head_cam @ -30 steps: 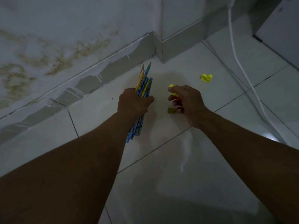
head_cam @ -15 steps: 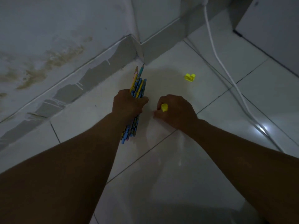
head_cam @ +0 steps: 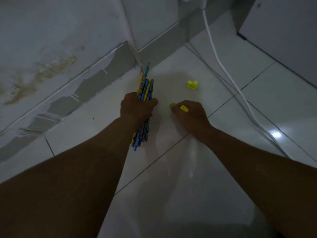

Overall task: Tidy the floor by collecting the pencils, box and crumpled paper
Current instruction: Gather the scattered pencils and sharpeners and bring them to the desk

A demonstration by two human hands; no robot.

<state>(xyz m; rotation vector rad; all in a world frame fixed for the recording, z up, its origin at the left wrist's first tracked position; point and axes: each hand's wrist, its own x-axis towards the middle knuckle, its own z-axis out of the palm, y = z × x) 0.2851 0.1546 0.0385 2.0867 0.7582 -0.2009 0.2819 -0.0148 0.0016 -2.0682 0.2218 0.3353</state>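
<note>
A: What are the hands doing?

B: The left hand (head_cam: 137, 107) is wrapped around a bundle of pencils (head_cam: 145, 90), fingers and thumb curled tight round the middle of it. The pencils are blue and yellow with printed patterns. Their sharpened tips point away from the person, toward the corner of the wall; the blunt ends stick out below the wrist.

A: And the other one?

B: The right hand (head_cam: 190, 114) is just beside it, low over the white tiled floor (head_cam: 188, 194), knuckles up and fingers curled under. A small yellow piece (head_cam: 184, 108) shows at the top of the fist, held in the fingers. What exactly it is, I cannot tell.

A: Is anything left on the floor?

B: Another small yellow object (head_cam: 192, 84) lies on the tile past the right hand, apart from it. A white cable (head_cam: 221, 64) runs down from the top of the view and across the floor to the right.

A: What surrounds them?

B: A stained wall (head_cam: 51, 48) on the left, with a grey skirting strip (head_cam: 85, 90) chipped in places. The light is dim.
</note>
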